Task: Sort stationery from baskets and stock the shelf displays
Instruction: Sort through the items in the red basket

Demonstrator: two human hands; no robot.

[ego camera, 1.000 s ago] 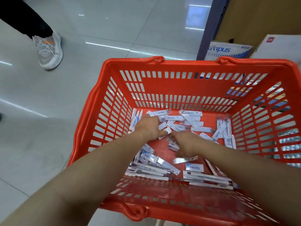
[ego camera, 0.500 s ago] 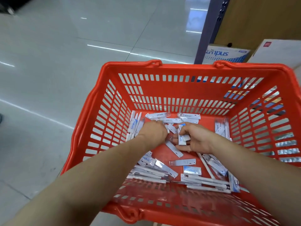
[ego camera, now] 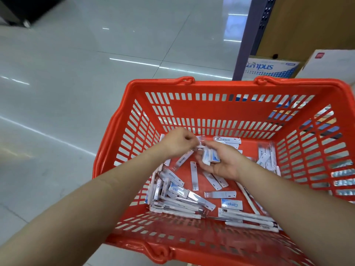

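Sorting step: your left hand (ego camera: 178,144) pinches small packet (ego camera: 200,138), likely bound for stack (ego camera: 210,157) cupped in your right hand (ego camera: 224,162), fingers curled round it. Loose packets (ego camera: 194,175) litter floor of red basket (ego camera: 221,85). Next: seat packet flush on stack, then pick matching one

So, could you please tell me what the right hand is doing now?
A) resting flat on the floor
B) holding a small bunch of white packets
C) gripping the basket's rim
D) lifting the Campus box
B: the right hand lies palm up inside the red basket, fingers curled round a bunch of white packets.
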